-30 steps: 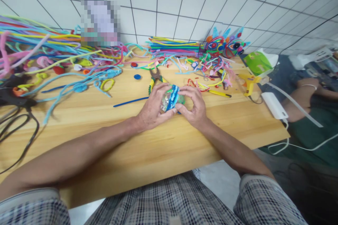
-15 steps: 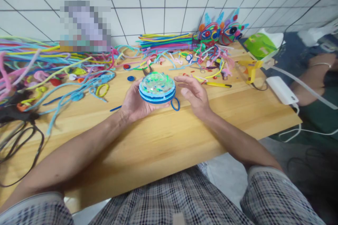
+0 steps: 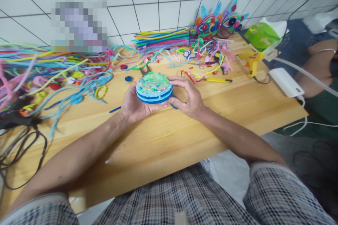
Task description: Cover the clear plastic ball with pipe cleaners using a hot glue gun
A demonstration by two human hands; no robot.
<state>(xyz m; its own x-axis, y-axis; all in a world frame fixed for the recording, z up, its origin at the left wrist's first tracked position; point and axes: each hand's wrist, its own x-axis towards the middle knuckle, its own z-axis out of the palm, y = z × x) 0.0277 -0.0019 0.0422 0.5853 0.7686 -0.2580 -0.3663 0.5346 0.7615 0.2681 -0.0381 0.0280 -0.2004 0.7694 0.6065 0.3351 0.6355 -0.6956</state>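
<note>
A round, shallow craft piece (image 3: pixel 154 86) is held above the table, its rim wrapped in light and dark blue pipe cleaners. Its top looks clear and lumpy, with green and blue bits. My left hand (image 3: pixel 133 105) cups it from the left and beneath, closed on its edge. On the other side my right hand (image 3: pixel 188 96) grips the rim between thumb and fingers. A blue pipe-cleaner loop (image 3: pixel 174 104) lies mostly hidden behind my right thumb. Just beyond the piece are dark-jawed pliers (image 3: pixel 144 69), partly covered by it. A blue coil (image 3: pixel 128 78) rests near my left fingers.
Many loose pipe cleaners (image 3: pixel 71 93) spread over the left side, beside a black cable (image 3: pixel 39 147). A yellow glue gun (image 3: pixel 252 63), a yellow cutter (image 3: pixel 219 80) and a white power bank-like box (image 3: pixel 285 82) lie right. Colourful masks (image 3: pixel 207 26) lean at the wall. Another person's arm (image 3: pixel 317 66) shows at right.
My right hand has moved left and closed onto the rim of the round piece, covering much of the blue loop. My left hand keeps its hold. The view has shifted slightly.
</note>
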